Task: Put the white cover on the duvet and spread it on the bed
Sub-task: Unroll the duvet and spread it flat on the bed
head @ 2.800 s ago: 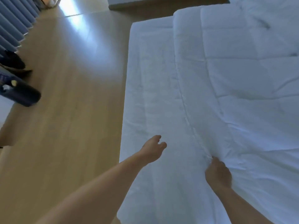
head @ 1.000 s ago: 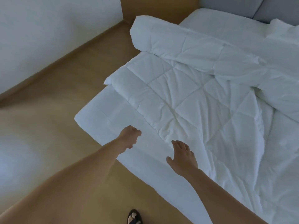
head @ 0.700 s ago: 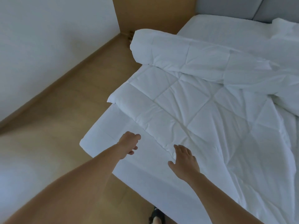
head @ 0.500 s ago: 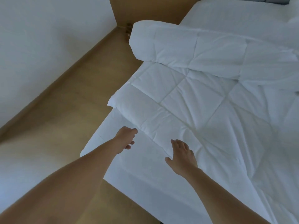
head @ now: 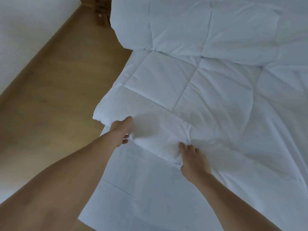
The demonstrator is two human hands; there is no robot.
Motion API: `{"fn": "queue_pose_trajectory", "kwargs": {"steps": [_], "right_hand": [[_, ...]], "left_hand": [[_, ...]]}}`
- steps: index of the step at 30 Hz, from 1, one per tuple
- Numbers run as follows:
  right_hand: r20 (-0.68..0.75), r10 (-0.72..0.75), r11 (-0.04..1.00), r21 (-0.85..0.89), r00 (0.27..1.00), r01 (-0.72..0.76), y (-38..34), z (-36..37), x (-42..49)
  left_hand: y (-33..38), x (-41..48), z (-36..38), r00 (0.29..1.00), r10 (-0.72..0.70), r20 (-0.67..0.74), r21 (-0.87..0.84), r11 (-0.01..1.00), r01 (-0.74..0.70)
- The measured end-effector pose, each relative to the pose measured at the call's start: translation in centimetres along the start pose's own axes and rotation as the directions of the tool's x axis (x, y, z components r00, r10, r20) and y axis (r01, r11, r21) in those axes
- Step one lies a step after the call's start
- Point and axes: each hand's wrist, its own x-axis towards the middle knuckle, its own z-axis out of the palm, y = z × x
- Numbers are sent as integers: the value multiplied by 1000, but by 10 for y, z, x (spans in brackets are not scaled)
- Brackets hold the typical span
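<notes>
Gripping the duvet [head: 208, 100] evenly at both points is advised. Its edge is best drawn square over the flat sheet beneath, judged to be the white cover [head: 150, 189], so no fold is dragged. In the head view, the near edge is clasped by the left hand [head: 120, 130], thumb on top, and bunched under the curled fingers of the right hand [head: 194, 161] — the far part lies folded back.

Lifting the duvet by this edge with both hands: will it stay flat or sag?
Probably floppy: the duvet puckers where the right hand grips it, and its far end lies folded over itself. Likely light for its bulk, judging by the puffy quilted squares. Expect sag between that hand and the left hand.
</notes>
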Motion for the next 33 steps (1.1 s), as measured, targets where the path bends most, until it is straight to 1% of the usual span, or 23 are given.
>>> {"fn": "queue_pose_trajectory", "kwargs": {"steps": [3, 6, 7, 9, 11, 13, 15, 16, 18, 20, 24, 26, 29, 33], "right_hand": [[-43, 62, 998, 19, 997, -61, -16, -3, 11], [-70, 80, 996, 46, 994, -77, -15, -19, 7], [-89, 81, 995, 58, 993, -77, -15, -26, 2], [-137, 64, 997, 56, 989, -57, -15, -43, -11], [-183, 52, 998, 42, 982, -45, -13, -58, -26], [-221, 35, 998, 54, 975, -24, -10, -72, -41], [-204, -10, 999, 48, 979, 21, -11, -80, -62], [-179, -35, 998, 41, 983, 43, -14, -79, -75], [-117, -83, 995, 48, 990, 89, -21, -68, -106], [-52, -124, 990, 54, 991, 127, -27, -50, -138], [5, -177, 984, 30, 984, 177, -28, -14, -196], [-23, -183, 982, 30, 983, 184, -29, 0, -219], [-91, -191, 979, 59, 977, 197, -35, 6, -236], [-174, -257, 958, 86, 951, 275, -48, 11, -247]], "left_hand": [[6, 24, -6, 997, -69, -28, -60, 996, 67], [10, 35, -11, 990, -141, 20, -253, 957, 142], [12, 34, -14, 989, -147, 30, -301, 942, 150], [19, 27, -19, 994, -106, 7, -333, 937, 102], [25, 11, -27, 1000, -5, -22, -311, 951, -2], [30, -13, -43, 993, 107, -52, -244, 963, -117], [24, -42, -64, 976, 191, -100, -163, 965, -205], [15, -56, -74, 970, 210, -125, -126, 966, -225], [-16, -83, -94, 963, 211, -166, -60, 973, -223], [-61, -108, -112, 966, 194, -169, -8, 980, -198], [-150, -148, -134, 976, 136, -168, 51, 990, -130], [-177, -160, -139, 975, 135, -177, 86, 989, -121], [-190, -161, -146, 963, 175, -206, 85, 983, -161], [-202, -160, -157, 905, 250, -343, 141, 967, -214]]}}
